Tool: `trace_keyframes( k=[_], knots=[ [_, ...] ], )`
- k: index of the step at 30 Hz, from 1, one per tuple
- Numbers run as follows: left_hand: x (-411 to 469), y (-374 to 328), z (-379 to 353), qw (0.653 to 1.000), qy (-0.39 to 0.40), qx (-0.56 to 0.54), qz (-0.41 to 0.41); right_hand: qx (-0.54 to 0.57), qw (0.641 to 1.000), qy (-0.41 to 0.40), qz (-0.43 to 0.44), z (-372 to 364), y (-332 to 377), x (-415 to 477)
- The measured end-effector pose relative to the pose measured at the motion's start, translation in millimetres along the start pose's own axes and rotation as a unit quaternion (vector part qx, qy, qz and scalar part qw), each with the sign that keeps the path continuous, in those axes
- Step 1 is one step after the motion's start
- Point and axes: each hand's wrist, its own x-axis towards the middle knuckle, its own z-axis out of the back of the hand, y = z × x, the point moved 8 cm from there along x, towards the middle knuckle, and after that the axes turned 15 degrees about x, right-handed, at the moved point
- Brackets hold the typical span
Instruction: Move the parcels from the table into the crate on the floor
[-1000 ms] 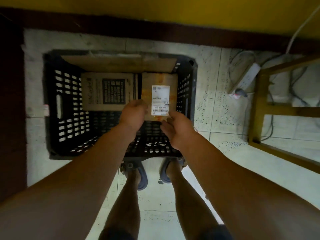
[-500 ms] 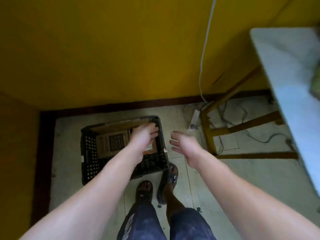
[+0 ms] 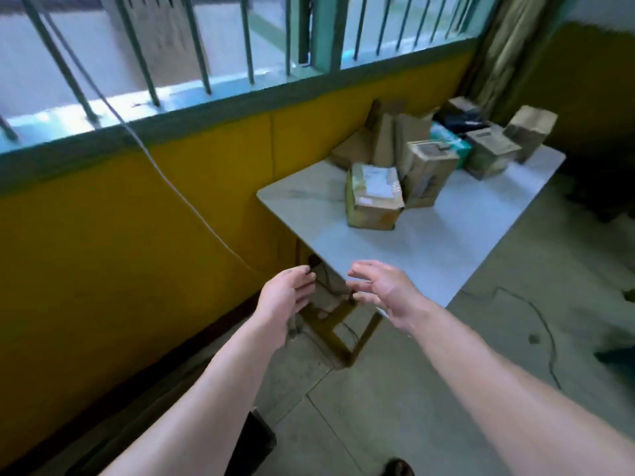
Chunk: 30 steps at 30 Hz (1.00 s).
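Note:
Several cardboard parcels stand on the white table at the upper right. The nearest one is a taped brown box with a white label; beside it leans a taller brown box. More boxes and a teal packet fill the far end. My left hand and my right hand are held out in front of the table's near corner, both empty with fingers spread. Only a black corner of the crate shows at the bottom edge.
A yellow wall with a barred window runs along the left. A white cable hangs down it toward the table's yellow legs. Grey concrete floor lies to the right, with dark objects at the right edge.
Both hands let go of the labelled parcel in the crate and lifted away empty. My view swung up from the crate to the table with the parcels.

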Motion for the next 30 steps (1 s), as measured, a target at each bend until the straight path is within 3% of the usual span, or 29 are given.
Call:
trace_keyframes(
  k=[8,13,18,25,28,30],
  knots=[
    [29,-45,-184,0.997,0.042,0.068,-0.014,0.06,0.995,-0.062,0.04,180,64,25],
    [49,-61,-247,0.998,0.027,0.061,-0.017,0.058,0.997,-0.048,0.022,256,85,54],
    [80,-78,-253,0.997,-0.034,0.06,-0.03,0.058,0.998,-0.007,-0.017,252,94,106],
    [151,-115,-212,0.962,-0.232,0.095,-0.108,0.003,0.997,0.027,-0.074,228,92,177],
    [191,-130,-185,0.936,-0.312,0.13,-0.094,-0.026,0.996,0.027,-0.086,219,106,216],
    [215,-130,-177,0.933,-0.306,0.181,-0.058,-0.034,0.995,0.031,-0.091,210,112,234]
  ],
)
